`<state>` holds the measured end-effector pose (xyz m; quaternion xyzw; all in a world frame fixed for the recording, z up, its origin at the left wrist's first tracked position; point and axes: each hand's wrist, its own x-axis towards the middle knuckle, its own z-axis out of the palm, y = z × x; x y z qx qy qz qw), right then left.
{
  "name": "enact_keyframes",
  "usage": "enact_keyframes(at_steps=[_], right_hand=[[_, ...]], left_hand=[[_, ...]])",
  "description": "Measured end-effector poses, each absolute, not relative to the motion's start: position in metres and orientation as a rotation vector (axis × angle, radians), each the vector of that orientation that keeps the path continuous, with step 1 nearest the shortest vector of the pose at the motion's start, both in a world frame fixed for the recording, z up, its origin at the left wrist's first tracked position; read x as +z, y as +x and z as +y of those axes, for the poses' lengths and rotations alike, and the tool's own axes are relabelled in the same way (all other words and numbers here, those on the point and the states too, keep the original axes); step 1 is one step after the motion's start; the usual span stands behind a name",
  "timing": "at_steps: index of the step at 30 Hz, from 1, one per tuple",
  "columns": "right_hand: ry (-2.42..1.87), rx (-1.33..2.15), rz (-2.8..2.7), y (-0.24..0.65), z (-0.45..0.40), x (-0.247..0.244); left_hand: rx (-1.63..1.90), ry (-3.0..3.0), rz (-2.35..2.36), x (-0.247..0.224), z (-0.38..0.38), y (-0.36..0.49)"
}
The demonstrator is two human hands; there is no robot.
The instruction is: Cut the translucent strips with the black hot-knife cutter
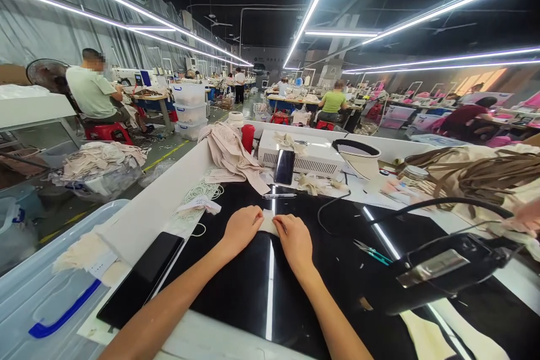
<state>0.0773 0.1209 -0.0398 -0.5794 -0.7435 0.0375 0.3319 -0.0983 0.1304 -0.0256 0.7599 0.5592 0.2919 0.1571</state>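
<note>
A small piece of whitish fabric [269,221] is stretched between my two hands, just above the glossy black tabletop [236,298]. My left hand [243,227] pinches its left end between thumb and fingers. On the other side, my right hand [294,239] grips the right end the same way. Beyond the fabric lies a pen [279,196], and a phone [284,167] leans against a white box [301,153]. Thread snips [373,252] with teal handles rest to the right of my right hand.
At right, a black device [447,270] with a cable stands over the tabletop, partly blurred. A black tablet-like slab [143,278] lies at left beside a clear bin [25,292] with a blue handle. Pink fabric strips [232,152] heap at the back. Several people sit at sewing tables beyond.
</note>
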Motion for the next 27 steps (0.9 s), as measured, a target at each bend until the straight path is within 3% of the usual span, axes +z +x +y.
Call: enact_keyframes(at_steps=[7, 16, 22, 27], right_hand=[[-1.582, 0.002, -2.014, 0.076, 0.122, -0.053], [-1.468, -0.091, -2.001, 0.074, 0.111, -0.037], [-1.235, -0.015, -2.111, 0.097, 0.047, -0.016], [-1.059, 0.074, -2.171, 0.17, -0.013, -0.024]], left_hand=[[0.67, 2.276, 1.661, -0.035, 0.135, -0.098], [0.729, 2.336, 1.709, -0.041, 0.133, -0.098], [0.835, 2.413, 1.687, -0.029, 0.125, -0.098], [0.848, 2.517, 1.556, -0.019, 0.116, -0.09]])
